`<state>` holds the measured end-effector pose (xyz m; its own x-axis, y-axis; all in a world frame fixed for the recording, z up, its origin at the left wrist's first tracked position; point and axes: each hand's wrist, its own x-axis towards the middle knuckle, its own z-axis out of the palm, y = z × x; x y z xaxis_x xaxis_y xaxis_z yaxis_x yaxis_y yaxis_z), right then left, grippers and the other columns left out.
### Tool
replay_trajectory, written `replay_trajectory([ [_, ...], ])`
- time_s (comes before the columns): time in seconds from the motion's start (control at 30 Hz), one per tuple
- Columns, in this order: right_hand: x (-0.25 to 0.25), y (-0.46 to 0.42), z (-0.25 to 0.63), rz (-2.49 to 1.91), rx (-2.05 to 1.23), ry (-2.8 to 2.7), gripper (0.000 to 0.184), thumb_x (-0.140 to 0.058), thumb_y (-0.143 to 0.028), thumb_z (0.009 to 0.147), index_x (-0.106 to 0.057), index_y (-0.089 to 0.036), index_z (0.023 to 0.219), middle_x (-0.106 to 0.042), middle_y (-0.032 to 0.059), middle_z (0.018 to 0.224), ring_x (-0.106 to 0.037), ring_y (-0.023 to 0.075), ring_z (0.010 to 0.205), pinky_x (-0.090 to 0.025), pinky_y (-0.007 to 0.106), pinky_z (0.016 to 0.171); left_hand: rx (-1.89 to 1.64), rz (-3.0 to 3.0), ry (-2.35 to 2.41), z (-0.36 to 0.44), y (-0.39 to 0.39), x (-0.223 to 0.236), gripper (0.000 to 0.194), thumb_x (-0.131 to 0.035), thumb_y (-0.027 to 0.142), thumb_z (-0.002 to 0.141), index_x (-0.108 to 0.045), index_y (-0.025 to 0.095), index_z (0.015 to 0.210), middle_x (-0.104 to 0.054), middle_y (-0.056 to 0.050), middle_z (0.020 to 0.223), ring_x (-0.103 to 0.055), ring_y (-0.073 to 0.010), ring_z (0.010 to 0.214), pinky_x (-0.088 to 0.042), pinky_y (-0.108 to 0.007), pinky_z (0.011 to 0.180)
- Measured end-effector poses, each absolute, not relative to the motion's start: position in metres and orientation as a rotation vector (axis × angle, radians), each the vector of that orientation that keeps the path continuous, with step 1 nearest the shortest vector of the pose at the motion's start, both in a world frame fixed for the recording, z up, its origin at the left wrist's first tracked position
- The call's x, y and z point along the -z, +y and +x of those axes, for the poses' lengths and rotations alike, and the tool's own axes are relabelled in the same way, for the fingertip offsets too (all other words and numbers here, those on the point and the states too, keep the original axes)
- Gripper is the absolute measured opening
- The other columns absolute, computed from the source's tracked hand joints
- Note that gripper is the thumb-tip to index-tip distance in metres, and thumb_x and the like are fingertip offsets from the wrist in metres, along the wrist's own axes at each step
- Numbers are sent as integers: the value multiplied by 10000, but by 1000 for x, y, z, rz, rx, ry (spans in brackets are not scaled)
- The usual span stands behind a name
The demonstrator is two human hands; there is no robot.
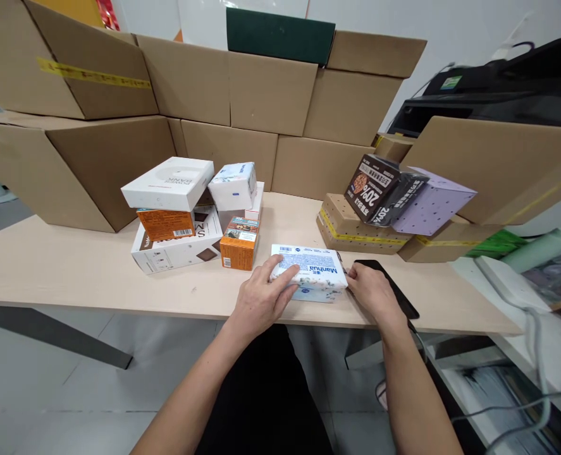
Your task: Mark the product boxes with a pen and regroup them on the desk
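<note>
A white and blue Manhua tissue pack lies near the front edge of the table. My left hand grips its left end, fingers over the top and thumb along the front side. At the right end of the pack, my right hand has its fingers curled and pinched together. Whatever sits in that pinch is hidden, though a small dark bit shows beside the pack's far right corner. Partly under my right hand lies a flat black phone-like slab.
Left of the pack stand an orange box, a smaller tissue pack and a white power bank box on other boxes. At right, a dark box and a purple box rest on brown cartons. Cardboard walls enclose the back.
</note>
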<state>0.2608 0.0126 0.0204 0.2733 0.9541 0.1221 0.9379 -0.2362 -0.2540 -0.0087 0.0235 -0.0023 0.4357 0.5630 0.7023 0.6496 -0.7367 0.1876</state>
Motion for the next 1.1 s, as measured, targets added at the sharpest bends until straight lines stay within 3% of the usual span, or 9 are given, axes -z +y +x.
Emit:
replay_trajectory([
  [0.1, -22, 3, 267, -2346, -16, -1635, 438, -447, -575, 914, -659, -200, 832, -690, 116, 767, -625, 253, 728, -349, 313, 610, 1205, -2550, -1088, -8, 23, 2, 364, -535, 354, 970, -586, 262, 1319, -550, -136, 1374, -654, -232, 1070, -589, -347, 853],
  [0.17, -23, -9, 278, -2430, 118, -1503, 529, -442, -633, 905, -679, -176, 1031, -709, 162, 930, -647, 311, 866, -405, 349, 672, 1210, -2546, -1090, -8, 23, 1, 362, -536, 355, 970, -588, 262, 1317, -550, -136, 1371, -658, -224, 1043, -590, -343, 843],
  [0.27, -23, -29, 297, -2579, 242, -1410, 759, -516, -674, 850, -546, -109, 1356, -636, 248, 1221, -597, 415, 1094, -447, 428, 799, 1213, -2542, -1082, -7, 24, 1, 364, -544, 352, 967, -590, 259, 1316, -549, -139, 1367, -659, -223, 1029, -589, -344, 842],
  [0.33, -23, -38, 307, -2659, 112, -1429, 894, -543, -697, 817, -449, -73, 1450, -610, 271, 1278, -578, 450, 1136, -455, 457, 839, 1216, -2541, -1080, -7, 24, 2, 364, -549, 347, 965, -592, 259, 1315, -544, -143, 1371, -660, -223, 1021, -587, -348, 845],
  [0.43, -23, -43, 313, -2643, -97, -1503, 868, -520, -666, 838, -435, -58, 1451, -658, 254, 1218, -597, 435, 1126, -467, 447, 845, 1224, -2546, -1087, -7, 25, 3, 368, -553, 343, 962, -588, 266, 1321, -536, -143, 1378, -656, -226, 1048, -581, -349, 864],
  [0.57, -26, -41, 306, -2611, -93, -1560, 764, -525, -577, 864, -464, -51, 1415, -701, 240, 1125, -634, 412, 1079, -472, 429, 826, 1236, -2553, -1075, -6, 25, 4, 377, -550, 341, 963, -578, 269, 1331, -524, -141, 1388, -644, -231, 1086, -572, -351, 889],
  [0.83, -22, -56, 295, -2532, 16, -1398, 898, -576, -561, 832, -318, -41, 1517, -714, 237, 1092, -664, 398, 1034, -491, 421, 802, 1238, -2540, -1074, -6, 22, 1, 413, -546, 369, 959, -552, 268, 1360, -520, -144, 1397, -653, -230, 1049, -580, -359, 877],
  [1.0, -12, -81, 279, -2227, 105, -1181, 931, -627, -593, 774, -353, -104, 1518, -687, 197, 1220, -649, 374, 1083, -496, 460, 885, 1270, -2498, -1136, -8, 18, 0, 514, -600, 393, 910, -504, 257, 1396, -471, -153, 1405, -634, -160, 814, -580, -301, 671],
  [1.1, -8, -94, 252, -1966, 191, -1078, 922, -677, -595, 744, -397, -148, 1500, -675, 163, 1255, -636, 341, 1113, -494, 474, 944, 1513, -2361, -1057, -12, 14, 4, 511, -631, 320, 869, -518, 231, 1359, -497, -140, 1252, -603, -150, 793, -543, -268, 607],
])
